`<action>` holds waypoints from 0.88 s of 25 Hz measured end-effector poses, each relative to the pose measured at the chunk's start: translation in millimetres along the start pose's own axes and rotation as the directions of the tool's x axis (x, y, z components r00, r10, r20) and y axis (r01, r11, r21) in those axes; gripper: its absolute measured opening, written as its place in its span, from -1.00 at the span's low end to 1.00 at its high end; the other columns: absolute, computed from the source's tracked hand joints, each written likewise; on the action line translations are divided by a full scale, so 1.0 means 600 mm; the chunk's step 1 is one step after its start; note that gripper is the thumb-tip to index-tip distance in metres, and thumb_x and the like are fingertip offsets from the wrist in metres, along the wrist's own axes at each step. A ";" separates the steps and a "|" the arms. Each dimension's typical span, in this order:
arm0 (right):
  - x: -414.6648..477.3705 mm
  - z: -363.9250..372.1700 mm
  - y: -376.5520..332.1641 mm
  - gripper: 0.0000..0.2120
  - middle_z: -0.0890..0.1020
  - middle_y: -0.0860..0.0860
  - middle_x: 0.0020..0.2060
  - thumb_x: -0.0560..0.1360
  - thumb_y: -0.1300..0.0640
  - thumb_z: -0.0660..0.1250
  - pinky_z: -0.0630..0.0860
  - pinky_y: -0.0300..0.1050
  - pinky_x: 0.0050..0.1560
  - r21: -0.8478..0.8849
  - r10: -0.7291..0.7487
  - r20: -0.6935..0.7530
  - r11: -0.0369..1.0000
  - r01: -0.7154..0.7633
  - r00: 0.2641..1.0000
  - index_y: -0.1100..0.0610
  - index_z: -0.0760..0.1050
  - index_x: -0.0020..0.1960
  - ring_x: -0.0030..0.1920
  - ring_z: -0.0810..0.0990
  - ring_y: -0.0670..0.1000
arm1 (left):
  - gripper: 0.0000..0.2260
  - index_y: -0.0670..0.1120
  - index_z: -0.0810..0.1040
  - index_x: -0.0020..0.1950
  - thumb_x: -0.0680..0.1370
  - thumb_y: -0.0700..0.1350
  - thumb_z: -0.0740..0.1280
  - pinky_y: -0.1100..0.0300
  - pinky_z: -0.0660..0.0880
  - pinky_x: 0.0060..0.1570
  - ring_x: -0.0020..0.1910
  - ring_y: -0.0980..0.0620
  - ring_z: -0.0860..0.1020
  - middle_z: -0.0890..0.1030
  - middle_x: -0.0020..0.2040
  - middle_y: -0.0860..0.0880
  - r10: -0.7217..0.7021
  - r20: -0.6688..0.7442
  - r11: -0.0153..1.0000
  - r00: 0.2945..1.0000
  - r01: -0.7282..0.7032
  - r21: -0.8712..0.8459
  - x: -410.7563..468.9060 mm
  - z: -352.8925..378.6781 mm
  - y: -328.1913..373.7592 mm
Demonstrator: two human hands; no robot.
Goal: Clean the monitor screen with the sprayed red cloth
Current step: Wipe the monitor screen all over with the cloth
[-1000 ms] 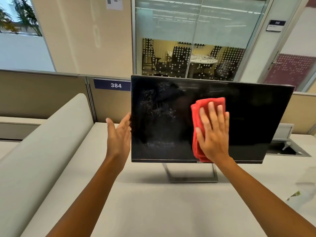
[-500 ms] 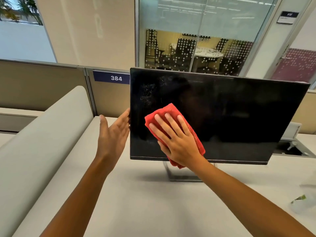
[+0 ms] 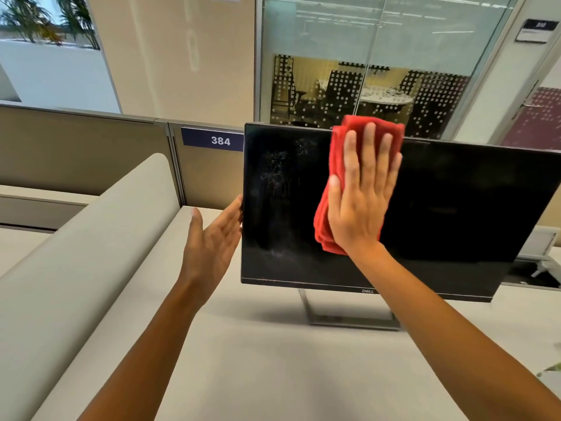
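A black monitor (image 3: 455, 214) stands on a metal stand on the pale desk. My right hand (image 3: 362, 192) lies flat on a folded red cloth (image 3: 338, 141), pressing it against the upper middle of the screen; the cloth's top pokes above the monitor's top edge. Whitish spray specks and smears show on the screen's left part (image 3: 274, 171). My left hand (image 3: 212, 238) is open, fingers together, its fingertips touching the monitor's left edge.
The desk (image 3: 258, 360) runs toward me. A rounded grey divider (image 3: 91, 238) rises along the left. Partition panels with a "384" sign (image 3: 220, 140) stand behind. A floor-box tray (image 3: 537, 262) sits at the right; a pale object (image 3: 551, 372) peeks in at the lower right edge.
My right hand slid the cloth left and down across the screen, then up and right to the top edge. My left hand stayed at the monitor's left edge.
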State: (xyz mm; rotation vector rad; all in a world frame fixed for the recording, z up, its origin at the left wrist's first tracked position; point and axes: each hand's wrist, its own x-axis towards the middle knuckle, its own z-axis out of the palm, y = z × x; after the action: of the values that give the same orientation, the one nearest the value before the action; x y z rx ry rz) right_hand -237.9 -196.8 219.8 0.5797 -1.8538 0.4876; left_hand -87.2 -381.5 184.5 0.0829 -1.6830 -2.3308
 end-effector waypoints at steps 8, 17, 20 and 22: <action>-0.053 0.026 -0.069 -0.47 0.11 0.08 0.58 0.65 0.03 0.03 -0.03 0.19 0.58 0.144 -0.601 0.251 0.798 0.585 0.758 0.05 0.04 0.59 0.59 0.00 0.16 | -0.36 -0.02 0.25 0.49 0.58 0.28 -0.25 0.22 0.20 0.42 0.41 0.17 0.36 0.42 0.43 0.10 -0.004 0.039 0.997 0.999 0.007 -0.071 0.005 -0.013 -0.003; -0.120 0.010 0.012 -0.43 0.17 0.06 0.56 0.60 0.08 0.20 -0.03 0.15 0.59 -0.042 -0.535 0.182 0.834 0.550 0.825 0.10 0.15 0.57 0.57 0.10 0.16 | -0.48 0.21 0.30 0.36 0.58 0.26 -0.28 0.29 0.16 0.42 0.43 0.23 0.31 0.44 0.34 0.29 0.004 0.047 0.999 0.999 -0.006 0.041 0.003 -0.016 0.000; -0.029 0.019 -0.030 -0.44 0.22 0.08 0.54 0.61 0.09 0.16 -0.02 0.15 0.58 -0.109 -0.290 0.012 0.951 0.290 0.957 0.11 0.11 0.58 0.56 0.11 0.17 | -0.44 0.14 0.25 0.44 0.58 0.25 -0.28 0.26 0.13 0.45 0.44 0.19 0.30 0.42 0.36 0.26 0.000 0.041 1.000 0.999 -0.001 0.027 0.006 -0.019 0.000; 0.026 0.028 -0.066 -0.47 0.26 0.09 0.53 0.63 0.07 0.13 -0.01 0.18 0.58 -0.091 -0.206 -0.038 0.975 0.202 0.978 0.11 0.14 0.57 0.55 0.15 0.18 | -0.41 0.08 0.24 0.47 0.58 0.25 -0.28 0.25 0.12 0.45 0.43 0.20 0.32 0.43 0.36 0.24 -0.004 0.039 1.000 0.999 0.003 0.016 0.007 -0.021 0.000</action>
State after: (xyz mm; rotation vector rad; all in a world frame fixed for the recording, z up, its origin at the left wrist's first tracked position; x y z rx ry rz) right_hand -231.2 -240.9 230.8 0.6860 -1.7386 0.2808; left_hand -89.0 -394.3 181.2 0.0435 -1.7213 -2.3367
